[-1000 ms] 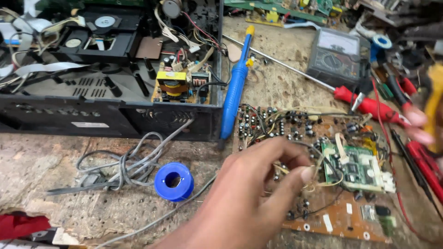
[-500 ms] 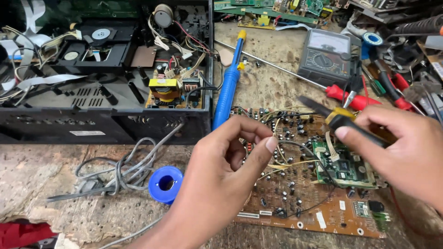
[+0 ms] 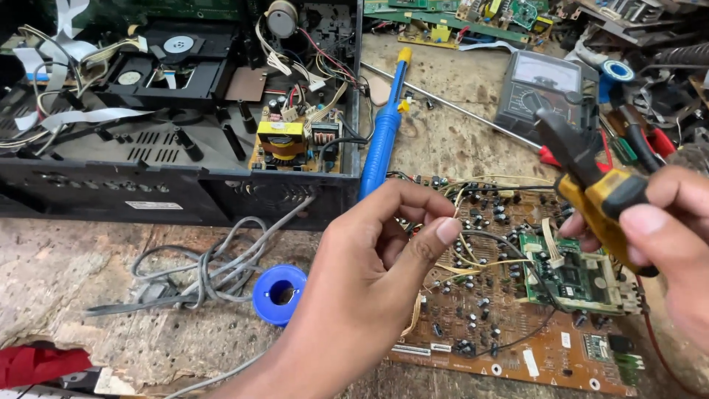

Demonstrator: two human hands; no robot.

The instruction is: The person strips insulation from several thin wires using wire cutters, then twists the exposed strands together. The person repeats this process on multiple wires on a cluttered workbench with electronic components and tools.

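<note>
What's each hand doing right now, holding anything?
Left hand: fingers loosely curled, thumb near forefinger, apparently empty, above the brown circuit board.
Right hand: closed on the yellow-handled pliers.

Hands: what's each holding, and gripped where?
Right hand holds yellow-handled pliers by the handles. Left hand pinches finger to thumb; anything between them is too small to tell.

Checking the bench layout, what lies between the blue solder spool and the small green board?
In the head view, the left hand hovers between the blue solder spool and the small green board, above the brown circuit board.
</note>
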